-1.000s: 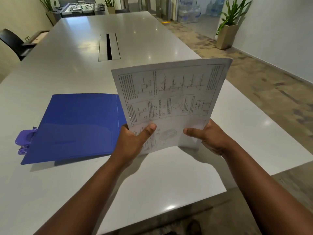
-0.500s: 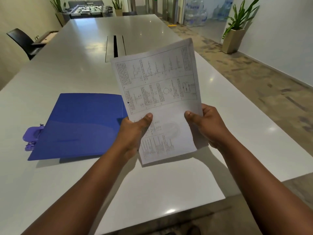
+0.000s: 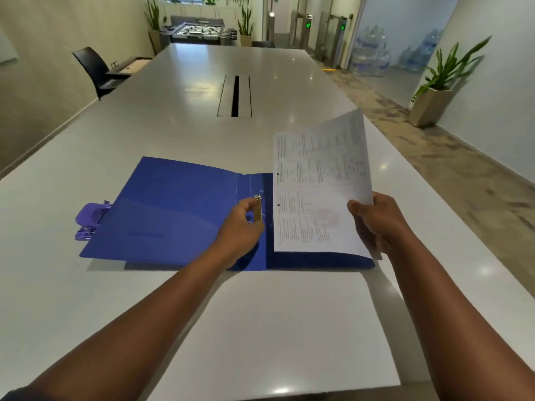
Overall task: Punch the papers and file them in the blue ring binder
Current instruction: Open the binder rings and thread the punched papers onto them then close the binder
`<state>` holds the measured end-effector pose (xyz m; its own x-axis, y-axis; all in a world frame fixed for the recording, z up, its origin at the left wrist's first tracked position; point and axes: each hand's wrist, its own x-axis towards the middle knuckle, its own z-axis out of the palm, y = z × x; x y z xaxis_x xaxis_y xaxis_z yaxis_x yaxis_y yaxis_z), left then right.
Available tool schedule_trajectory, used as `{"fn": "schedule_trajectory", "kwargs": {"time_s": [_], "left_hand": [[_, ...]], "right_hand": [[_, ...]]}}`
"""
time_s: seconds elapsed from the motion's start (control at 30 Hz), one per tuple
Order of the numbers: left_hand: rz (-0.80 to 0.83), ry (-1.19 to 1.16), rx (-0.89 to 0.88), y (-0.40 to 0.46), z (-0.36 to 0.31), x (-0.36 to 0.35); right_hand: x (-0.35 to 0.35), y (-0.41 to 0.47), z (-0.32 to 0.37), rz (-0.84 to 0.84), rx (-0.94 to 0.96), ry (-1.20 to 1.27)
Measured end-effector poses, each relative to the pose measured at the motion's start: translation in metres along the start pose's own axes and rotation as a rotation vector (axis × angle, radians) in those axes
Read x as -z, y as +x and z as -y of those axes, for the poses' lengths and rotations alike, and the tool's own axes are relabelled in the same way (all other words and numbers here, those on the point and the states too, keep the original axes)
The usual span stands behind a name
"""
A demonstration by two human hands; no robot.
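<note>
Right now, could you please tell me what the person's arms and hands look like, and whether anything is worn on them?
Both arms are bare as far as the view shows. The left hand and right hand wear no gloves, and no rings, watch or bracelet are visible. Only a dark edge shows at the frame's bottom-left corner, perhaps a sleeve.

one binder (image 3: 173, 209), one hole punch (image 3: 89, 219), two hands (image 3: 237, 230)

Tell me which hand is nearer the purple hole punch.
Left. The left hand is at the ring clip in the middle of the open binder, with the hole punch beyond the binder's left edge. The right hand holds the papers farther right.
</note>
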<state>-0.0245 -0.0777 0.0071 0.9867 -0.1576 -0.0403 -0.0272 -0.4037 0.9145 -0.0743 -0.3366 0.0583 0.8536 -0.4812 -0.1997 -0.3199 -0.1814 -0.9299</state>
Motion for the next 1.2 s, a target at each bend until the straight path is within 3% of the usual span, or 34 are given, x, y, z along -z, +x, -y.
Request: {"fn": "schedule_trajectory", "kwargs": {"time_s": [0.2,0.43,0.8,1.2], "left_hand": [[0.057,0.058,-0.078,0.01,0.011,-0.006],[0.003,-0.127,0.084,0.023,0.01,-0.003],[0.046,-0.18,0.24,0.039,0.003,0.002],[0.054,-0.189,0.27,0.044,0.003,0.003]], "right_hand": [[-0.019,0.003,-0.001,0.023,-0.044,0.025],[-0.035,0.007,-0.005,0.043,-0.034,-0.005],[-0.042,0.009,0.002,0.018,0.068,-0.135],[-0.039,0.013,0.005,0.034,0.094,-0.174]]}}
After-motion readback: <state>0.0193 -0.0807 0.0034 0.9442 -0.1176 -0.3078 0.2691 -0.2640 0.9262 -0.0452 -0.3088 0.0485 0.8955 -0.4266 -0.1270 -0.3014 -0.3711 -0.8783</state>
